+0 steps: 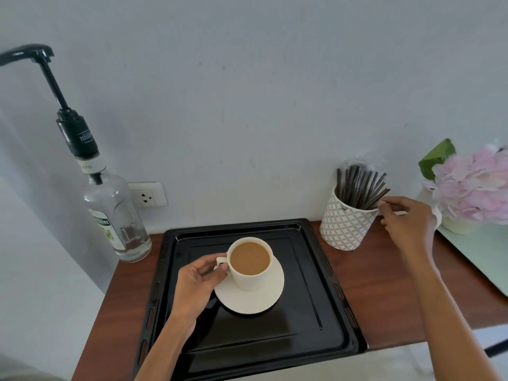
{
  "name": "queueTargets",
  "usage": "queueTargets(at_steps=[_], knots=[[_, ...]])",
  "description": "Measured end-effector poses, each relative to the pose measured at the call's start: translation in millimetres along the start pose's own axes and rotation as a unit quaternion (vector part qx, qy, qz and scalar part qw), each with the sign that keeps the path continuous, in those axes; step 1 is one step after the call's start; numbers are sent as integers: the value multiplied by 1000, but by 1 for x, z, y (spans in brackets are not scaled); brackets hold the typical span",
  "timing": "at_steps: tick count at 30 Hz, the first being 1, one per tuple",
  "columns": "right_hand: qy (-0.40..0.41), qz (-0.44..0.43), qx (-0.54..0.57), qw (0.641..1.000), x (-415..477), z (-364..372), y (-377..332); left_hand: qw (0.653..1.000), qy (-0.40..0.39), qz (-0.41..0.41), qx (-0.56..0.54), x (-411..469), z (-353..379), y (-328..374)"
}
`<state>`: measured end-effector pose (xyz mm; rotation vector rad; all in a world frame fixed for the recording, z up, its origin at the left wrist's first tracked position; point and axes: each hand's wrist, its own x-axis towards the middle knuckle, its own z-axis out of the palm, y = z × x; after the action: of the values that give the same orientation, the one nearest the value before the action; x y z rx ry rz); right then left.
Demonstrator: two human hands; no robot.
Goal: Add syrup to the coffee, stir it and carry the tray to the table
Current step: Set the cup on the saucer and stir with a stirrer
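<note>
The cup (250, 264), full of milky coffee, stands on a white saucer (255, 299) a little behind the middle of the black tray (305, 334). The left hand (196, 281) pinches the cup's handle between thumb and fingers. The tray lies on a brown counter (384, 292), its front edge reaching past the counter's front. Behind the tray's left corner stands the syrup bottle (118, 215), clear glass with a tall black pump, nearly empty. Just beside the tray's back right corner is a patterned pot (346, 226) full of dark stirrers (360, 188). The right hand (409, 218) is at the pot's right rim, thumb and forefinger closing on the tip of one stirrer; whether it grips yet, I cannot tell. Pink flowers (472, 188) stand further right.
</note>
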<state>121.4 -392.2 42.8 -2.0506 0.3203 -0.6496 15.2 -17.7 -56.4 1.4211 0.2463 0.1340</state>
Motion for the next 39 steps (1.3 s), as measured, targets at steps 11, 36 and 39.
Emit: queueTargets(at_steps=[11, 36, 39], knots=[[-77, -61, -32, 995, 13, 19, -19, 1000, 3, 4, 7, 2, 0, -2], [-142, -254, 87, 953, -55, 1, -160, 1000, -6, -9, 10, 2, -2, 2], [-212, -236, 103, 943, -74, 21, -153, 1000, -7, -10, 15, 2, -3, 2]])
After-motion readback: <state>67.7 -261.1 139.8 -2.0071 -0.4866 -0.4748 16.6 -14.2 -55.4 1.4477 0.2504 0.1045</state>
